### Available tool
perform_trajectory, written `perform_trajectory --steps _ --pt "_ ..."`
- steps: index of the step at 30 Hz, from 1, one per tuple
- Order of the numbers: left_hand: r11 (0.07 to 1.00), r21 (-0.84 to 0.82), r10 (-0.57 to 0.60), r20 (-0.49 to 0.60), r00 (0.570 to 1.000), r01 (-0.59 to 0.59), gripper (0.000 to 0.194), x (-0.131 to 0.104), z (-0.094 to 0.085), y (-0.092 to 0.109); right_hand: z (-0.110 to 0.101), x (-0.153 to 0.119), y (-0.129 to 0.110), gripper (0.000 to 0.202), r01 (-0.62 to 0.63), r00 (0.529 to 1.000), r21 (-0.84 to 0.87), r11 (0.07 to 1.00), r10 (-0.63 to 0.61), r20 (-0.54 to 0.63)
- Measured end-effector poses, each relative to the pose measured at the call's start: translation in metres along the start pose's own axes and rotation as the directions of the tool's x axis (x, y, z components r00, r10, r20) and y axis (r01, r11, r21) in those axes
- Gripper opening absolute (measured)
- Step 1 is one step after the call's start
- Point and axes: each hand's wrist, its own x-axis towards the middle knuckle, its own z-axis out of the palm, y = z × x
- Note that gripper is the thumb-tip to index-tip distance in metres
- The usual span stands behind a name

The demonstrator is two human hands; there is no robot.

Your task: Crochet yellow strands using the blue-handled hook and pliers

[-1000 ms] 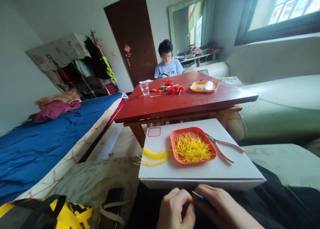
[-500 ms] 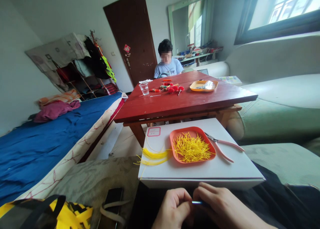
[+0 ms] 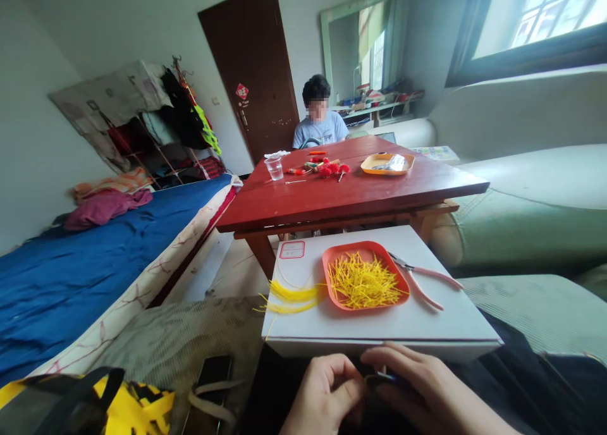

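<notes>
My left hand (image 3: 329,394) is closed in a pinch at the bottom centre, just below the white box (image 3: 303,326); a short bit of thin yellow strand shows at its fingertips. Beside it, my right hand (image 3: 417,381) is curled around a small, thin bluish tool (image 3: 387,376), mostly hidden by the fingers. On the box lies an orange-red tray (image 3: 327,258) heaped with short yellow strands (image 3: 364,282). Longer yellow strands (image 3: 294,294) lie left of the tray, and pink-handled pliers (image 3: 429,277) rest at its right with the handles spread.
Beyond the box stands a red table (image 3: 313,201) with a plastic cup (image 3: 274,168), red items (image 3: 328,168) and a yellow tray (image 3: 365,167). A person (image 3: 318,122) sits behind it. A phone (image 3: 212,378) and a yellow-black bag (image 3: 137,410) are at lower left.
My right hand has shifted slightly left and its fingers have stretched a little over the bluish tool, which shows less. The view has moved slightly; the tray, strands and pliers stay put.
</notes>
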Motion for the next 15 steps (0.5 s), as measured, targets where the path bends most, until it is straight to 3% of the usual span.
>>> perform_trajectory --steps 5,11,15 --pt "0.993 0.118 -0.004 -0.041 0.999 0.009 0.057 -0.002 0.005 0.0 0.008 -0.001 0.003 0.022 0.022 1.0 -0.013 1.0 -0.022 -0.013" --pt "0.989 0.144 0.017 -0.008 1.0 -0.016 0.054 -0.004 0.008 0.007 0.012 -0.004 0.008 0.017 0.016 0.993 0.016 1.0 -0.014 -0.12" --pt "0.977 0.212 0.024 -0.036 0.999 -0.016 0.048 -0.005 0.009 0.006 0.014 -0.004 0.009 0.018 0.04 0.995 -0.011 0.999 -0.041 -0.093"
